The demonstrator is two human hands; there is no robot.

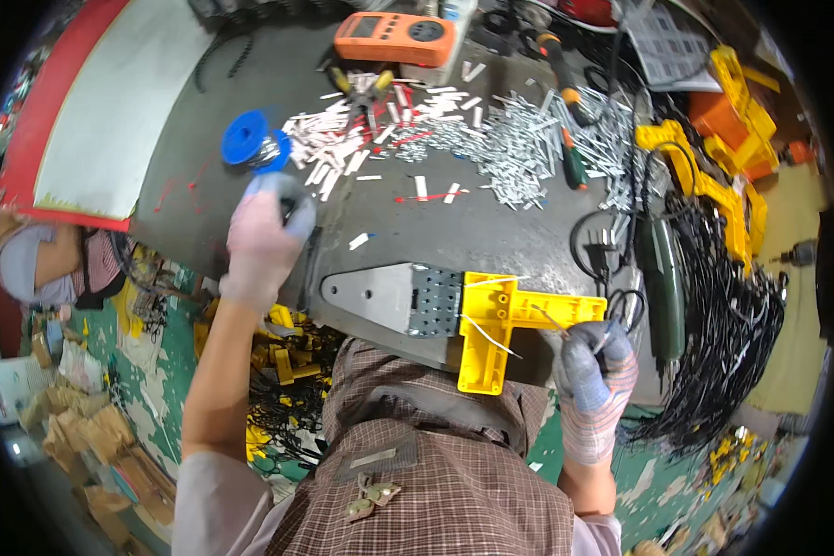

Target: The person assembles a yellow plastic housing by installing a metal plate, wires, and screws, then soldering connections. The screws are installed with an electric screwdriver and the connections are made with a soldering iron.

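Observation:
My gloved left hand (pixel 269 227) is over the left of the bench, just below a blue spool (pixel 246 139) wound with silvery wire. Motion blurs its fingers, so I cannot tell whether they hold anything. My gloved right hand (pixel 595 380) is closed in a pinch at the right end of a yellow plastic housing (pixel 482 357). A thin wire-like piece (pixel 549 320) sticks out from its fingertips over the housing. The housing lies open side up, with white leads across it. It adjoins a grey tapered metal plate (pixel 380 289) with a studded block (pixel 435 301).
White sleeves (pixel 329 144) and metal pins (pixel 514 148) lie heaped across the bench. Behind them are cutters (pixel 361 88) and an orange multimeter (pixel 394 39). A green power tool (pixel 665 287), black cables (pixel 741 343) and yellow housings (pixel 732 204) crowd the right. Another person (pixel 56 264) is at left.

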